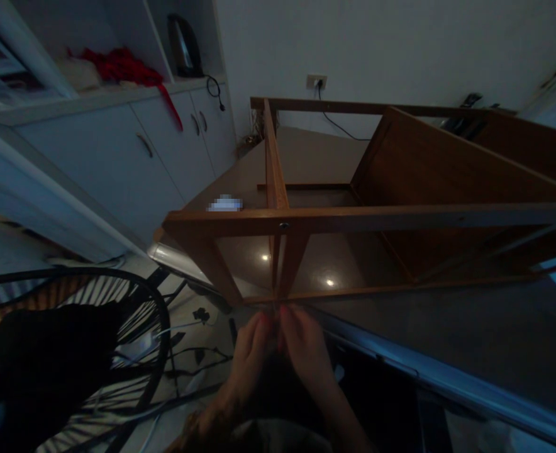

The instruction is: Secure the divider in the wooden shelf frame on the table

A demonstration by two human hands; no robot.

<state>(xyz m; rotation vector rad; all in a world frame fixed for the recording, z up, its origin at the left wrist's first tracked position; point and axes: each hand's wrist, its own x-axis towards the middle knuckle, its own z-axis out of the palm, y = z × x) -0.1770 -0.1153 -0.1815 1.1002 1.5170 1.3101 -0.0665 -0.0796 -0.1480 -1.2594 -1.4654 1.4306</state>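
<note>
Brown wood makes up the open frame point(382, 218) on the grey table point(495, 324), and its near rails and uprights stand between the person and the far part of the tabletop. Far left, pale cabinets point(103, 151) carry a kettle point(183, 47) and a heap of red cloth point(122, 65); beyond the frame, a black cord point(341, 127) runs down from a wall socket point(311, 80). Near left, a round black chair point(163, 327) bears dark fabric point(46, 358). Both hands meet just beside the frame's near bottom rail, left of its middle: the left hand point(252, 343) and right hand point(304, 343) have curled fingers with the tips close together, but dimness hides whether they pinch something small. On the far-left tabletop, a pale patch point(225, 204) is pixelated beyond reading.
</note>
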